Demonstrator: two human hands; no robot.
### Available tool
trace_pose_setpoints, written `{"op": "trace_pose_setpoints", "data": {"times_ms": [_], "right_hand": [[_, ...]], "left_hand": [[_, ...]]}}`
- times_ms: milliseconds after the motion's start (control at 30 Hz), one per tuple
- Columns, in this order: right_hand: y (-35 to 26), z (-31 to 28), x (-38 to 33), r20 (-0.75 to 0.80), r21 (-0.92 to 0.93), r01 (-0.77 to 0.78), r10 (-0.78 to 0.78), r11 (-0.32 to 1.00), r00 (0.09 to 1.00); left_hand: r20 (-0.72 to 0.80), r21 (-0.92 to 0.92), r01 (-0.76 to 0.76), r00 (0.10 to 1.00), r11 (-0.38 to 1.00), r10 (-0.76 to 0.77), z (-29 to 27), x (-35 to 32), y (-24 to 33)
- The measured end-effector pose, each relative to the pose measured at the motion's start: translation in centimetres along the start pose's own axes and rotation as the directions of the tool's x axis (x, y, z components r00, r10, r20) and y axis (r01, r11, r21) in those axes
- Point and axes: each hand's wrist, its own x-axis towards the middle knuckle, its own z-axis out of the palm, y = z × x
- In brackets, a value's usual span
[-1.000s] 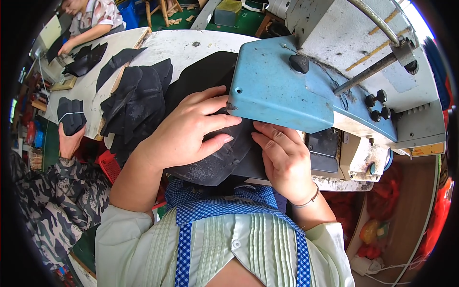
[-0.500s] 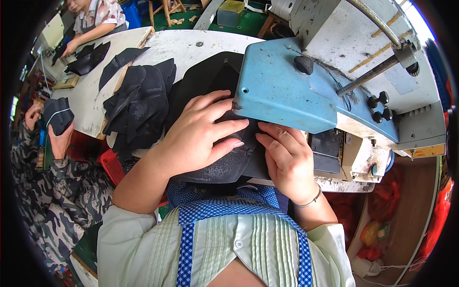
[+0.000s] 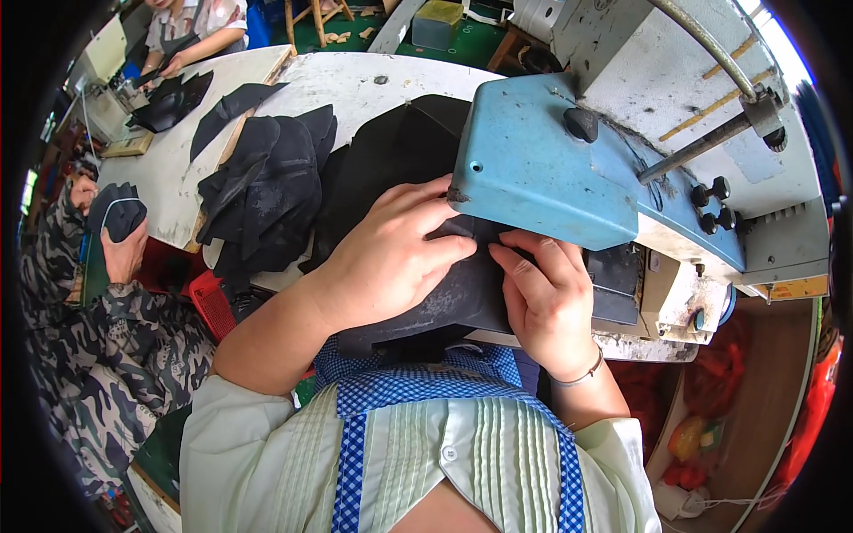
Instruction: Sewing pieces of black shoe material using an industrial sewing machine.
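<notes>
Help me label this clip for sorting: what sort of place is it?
Probably a sewing or shoe-upper workshop: a blue industrial sewing machine, a pile of cut black pieces on the white worktable, and other workers nearby.

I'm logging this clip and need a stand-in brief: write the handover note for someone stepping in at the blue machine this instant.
Left hand: flat on the black piece, fingers spread, pressing it down at the machine's front edge.
Right hand: on the same piece, fingers curled against it just under the blue machine head.
Black piece: on the white table, partly tucked under the head; the working point is hidden.
Stack of black cut pieces: to the left, untouched.
Done: piece positioned under the head.
Left: cannot tell how far the pass has gone; the stack waits.
</notes>
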Motion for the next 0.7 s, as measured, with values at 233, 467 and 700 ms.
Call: {"op": "trace_pose_setpoints", "data": {"times_ms": [233,467,700], "right_hand": [[0.1,0.26,-0.35,0.001,-0.022,-0.044,0.045,0.999,0.999],[0.13,0.36,-0.23,-0.004,-0.011,-0.054,0.054,0.998,0.999],[-0.01,0.3,0.06,-0.013,-0.025,-0.071,0.07,0.997,0.997]], "left_hand": [[0.013,0.053,-0.04,0.999,0.998,0.039,0.02,0.36,0.52],[0.068,0.091,-0.008,0.998,0.996,0.002,0.36,0.44,0.27],[0.062,0.106,0.004,0.998,0.994,-0.011,0.45,0.95,0.11]]}}
